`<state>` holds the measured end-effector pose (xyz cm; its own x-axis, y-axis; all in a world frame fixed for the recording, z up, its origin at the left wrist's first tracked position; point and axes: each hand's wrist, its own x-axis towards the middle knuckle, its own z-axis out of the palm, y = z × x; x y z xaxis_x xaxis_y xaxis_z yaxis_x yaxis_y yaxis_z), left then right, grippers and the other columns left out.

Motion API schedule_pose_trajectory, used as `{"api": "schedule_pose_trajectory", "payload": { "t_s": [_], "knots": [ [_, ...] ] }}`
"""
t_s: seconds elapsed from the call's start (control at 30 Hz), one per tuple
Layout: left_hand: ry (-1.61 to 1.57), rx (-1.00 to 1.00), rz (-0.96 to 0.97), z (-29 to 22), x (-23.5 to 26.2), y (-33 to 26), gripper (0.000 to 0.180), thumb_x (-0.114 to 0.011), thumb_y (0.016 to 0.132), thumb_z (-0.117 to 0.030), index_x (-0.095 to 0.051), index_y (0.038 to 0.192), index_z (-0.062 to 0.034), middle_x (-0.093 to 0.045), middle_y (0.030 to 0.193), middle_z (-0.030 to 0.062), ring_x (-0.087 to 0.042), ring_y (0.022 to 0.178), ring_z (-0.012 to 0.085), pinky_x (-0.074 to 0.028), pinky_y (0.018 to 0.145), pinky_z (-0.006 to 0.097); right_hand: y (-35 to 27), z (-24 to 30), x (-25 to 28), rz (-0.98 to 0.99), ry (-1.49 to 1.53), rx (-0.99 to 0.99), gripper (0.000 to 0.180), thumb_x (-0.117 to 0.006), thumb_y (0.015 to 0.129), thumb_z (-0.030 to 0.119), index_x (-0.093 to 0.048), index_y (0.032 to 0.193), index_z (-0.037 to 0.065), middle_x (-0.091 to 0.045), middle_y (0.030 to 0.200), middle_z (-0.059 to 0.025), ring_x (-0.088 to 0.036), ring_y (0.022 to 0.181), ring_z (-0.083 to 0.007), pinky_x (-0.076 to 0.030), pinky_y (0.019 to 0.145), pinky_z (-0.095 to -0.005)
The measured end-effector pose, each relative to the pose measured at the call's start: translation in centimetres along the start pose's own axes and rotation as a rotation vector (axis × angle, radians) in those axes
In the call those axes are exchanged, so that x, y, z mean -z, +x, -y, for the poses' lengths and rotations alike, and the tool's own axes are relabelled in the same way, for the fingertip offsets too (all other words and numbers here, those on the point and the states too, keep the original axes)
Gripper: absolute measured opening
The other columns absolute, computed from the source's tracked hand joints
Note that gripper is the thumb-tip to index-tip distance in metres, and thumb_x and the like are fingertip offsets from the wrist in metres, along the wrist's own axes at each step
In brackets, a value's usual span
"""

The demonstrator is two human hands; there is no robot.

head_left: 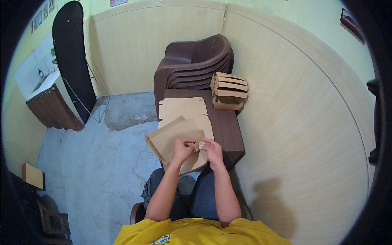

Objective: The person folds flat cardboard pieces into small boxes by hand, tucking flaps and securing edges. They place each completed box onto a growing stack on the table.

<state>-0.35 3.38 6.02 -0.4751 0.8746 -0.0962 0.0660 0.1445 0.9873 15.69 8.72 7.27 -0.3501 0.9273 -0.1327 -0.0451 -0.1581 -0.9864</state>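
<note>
A partly folded cardboard box blank (165, 136) lies tilted in front of me, its left edge bent up. My left hand (183, 150) rests over its right side, fingers curled and closed at a brown cardboard edge. Close beside it, my right hand (214, 153) pinches a small pale, crumpled-looking piece (201, 145) between thumb and fingers; whether it is a cardboard tab or a loose scrap I cannot tell. Beneath and beyond the blank are flat cardboard blanks (181, 108) with notched edges, lying on a dark brown surface (224, 126).
Folded cardboard boxes (230, 92) stand at the surface's far right corner. Stacked brown plastic chairs (196, 61) rise behind it. A pale panelled wall (294, 122) closes off the right. At the far left, a black ironing board (69, 53) leans upright near a sink (43, 83).
</note>
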Motion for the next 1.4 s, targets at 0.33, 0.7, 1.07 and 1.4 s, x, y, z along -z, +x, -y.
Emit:
{"api": "schedule_pose_trajectory", "payload": {
  "t_s": [0.33,0.7,1.07,1.4],
  "knots": [
    [-0.157,0.064,0.035,-0.5,0.2,-3.2,0.032,-0.078,0.092,0.006,-0.077,0.124,0.0048,-0.081,0.106,0.0118,-0.075,0.095,0.0149,-0.060,0.086,0.029,-0.9,0.8,-0.5,-0.053,-0.071,-0.059,0.031,-0.075,0.096,0.001,-0.074,0.127,-0.003,-0.080,0.104,-0.0117,-0.074,0.091,-0.0149,-0.057,0.077,-0.0279],
    [-0.257,0.033,0.041,0.3,-0.6,-3.5,0.029,-0.078,0.092,0.005,-0.079,0.122,0.0040,-0.082,0.103,0.0104,-0.077,0.094,0.0138,-0.060,0.085,0.026,-0.7,0.8,-0.6,-0.094,-0.083,-0.014,0.032,-0.080,0.085,-0.004,-0.072,0.116,-0.004,-0.076,0.090,-0.0085,-0.071,0.078,-0.0139,-0.054,0.068,-0.0274],
    [-0.269,0.038,0.034,0.9,-0.7,-3.6,0.025,-0.079,0.092,0.002,-0.082,0.117,0.0034,-0.082,0.104,0.0099,-0.075,0.094,0.0125,-0.058,0.086,0.027,-0.6,0.5,-0.6,-0.119,-0.110,0.022,0.032,-0.081,0.082,-0.008,-0.071,0.112,-0.003,-0.073,0.081,-0.0042,-0.066,0.070,-0.0099,-0.050,0.063,-0.0241],
    [-0.365,0.130,0.047,1.0,-1.5,-4.0,0.026,-0.082,0.099,-0.016,-0.081,0.120,-0.0013,-0.081,0.106,0.0063,-0.073,0.094,0.0146,-0.059,0.084,0.030,-0.7,0.1,-0.2,-0.067,-0.049,-0.035,0.025,-0.082,0.086,-0.004,-0.075,0.110,-0.005,-0.078,0.091,-0.0091,-0.070,0.077,-0.0140,-0.055,0.069,-0.0268]
  ]
}}
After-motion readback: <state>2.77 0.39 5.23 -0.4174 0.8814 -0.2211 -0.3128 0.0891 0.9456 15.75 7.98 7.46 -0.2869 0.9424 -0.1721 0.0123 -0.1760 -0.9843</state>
